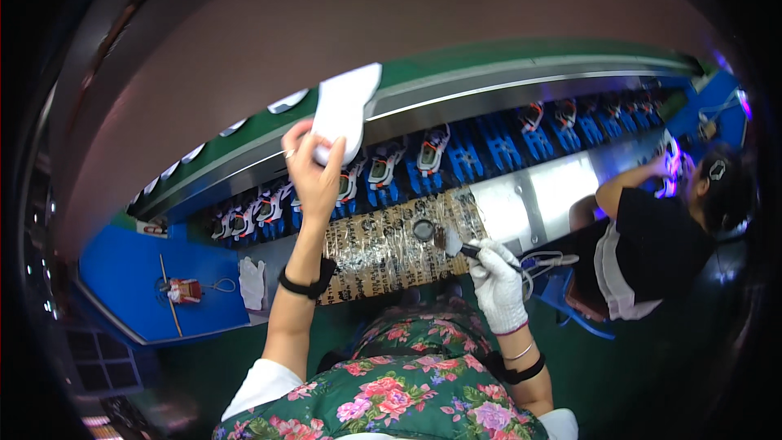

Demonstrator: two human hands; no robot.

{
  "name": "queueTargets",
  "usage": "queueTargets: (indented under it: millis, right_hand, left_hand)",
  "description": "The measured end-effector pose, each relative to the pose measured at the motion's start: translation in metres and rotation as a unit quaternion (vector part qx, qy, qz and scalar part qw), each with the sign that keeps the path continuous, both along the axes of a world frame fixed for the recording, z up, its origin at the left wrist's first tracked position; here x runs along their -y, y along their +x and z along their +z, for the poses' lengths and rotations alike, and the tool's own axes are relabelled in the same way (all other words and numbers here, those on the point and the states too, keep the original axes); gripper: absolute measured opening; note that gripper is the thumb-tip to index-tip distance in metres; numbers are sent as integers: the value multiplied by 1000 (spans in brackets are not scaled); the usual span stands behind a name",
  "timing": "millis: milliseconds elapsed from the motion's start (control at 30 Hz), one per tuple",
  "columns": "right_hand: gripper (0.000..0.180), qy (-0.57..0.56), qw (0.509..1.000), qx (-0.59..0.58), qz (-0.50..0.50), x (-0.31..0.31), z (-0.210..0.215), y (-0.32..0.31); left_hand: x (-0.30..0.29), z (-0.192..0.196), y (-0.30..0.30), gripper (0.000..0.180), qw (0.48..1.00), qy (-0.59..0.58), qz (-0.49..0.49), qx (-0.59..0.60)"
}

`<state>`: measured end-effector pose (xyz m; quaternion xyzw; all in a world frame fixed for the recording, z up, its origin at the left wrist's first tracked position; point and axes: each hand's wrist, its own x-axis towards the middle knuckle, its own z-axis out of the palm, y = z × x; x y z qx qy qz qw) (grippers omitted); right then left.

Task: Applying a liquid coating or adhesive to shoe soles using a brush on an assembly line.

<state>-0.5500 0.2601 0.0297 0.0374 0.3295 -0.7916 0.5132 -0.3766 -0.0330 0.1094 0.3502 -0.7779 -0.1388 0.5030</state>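
Note:
My bare left hand is closed on a white shoe sole, gripping its near end and holding it up by the green shelf. In a white knit glove, my right hand wraps round the black handle of a brush with pale bristles. Those bristles point left, toward a small round dark pot on the bench. Whether the brush touches the pot, I cannot tell. The bench top under it is covered with taped brown cardboard.
Shoe uppers stand on blue holders in a row beyond the bench. More white soles lie along the green upper shelf. A person in black works at the right. A white glove lies by the blue table.

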Motion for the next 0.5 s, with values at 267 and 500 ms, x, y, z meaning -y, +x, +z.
queueTargets:
  millis: [267, 500]
  right_hand:
    - [21, -101, 994, -22, 41, 28, 57, 2]
    - [23, -30, 921, -384, 63, 36, 111, 0]
  left_hand:
    - [-69, -45, 15, 55, 783, 532, -137, -293]
    - [-139, -54, 8, 68, 489, 717, -378, -321]
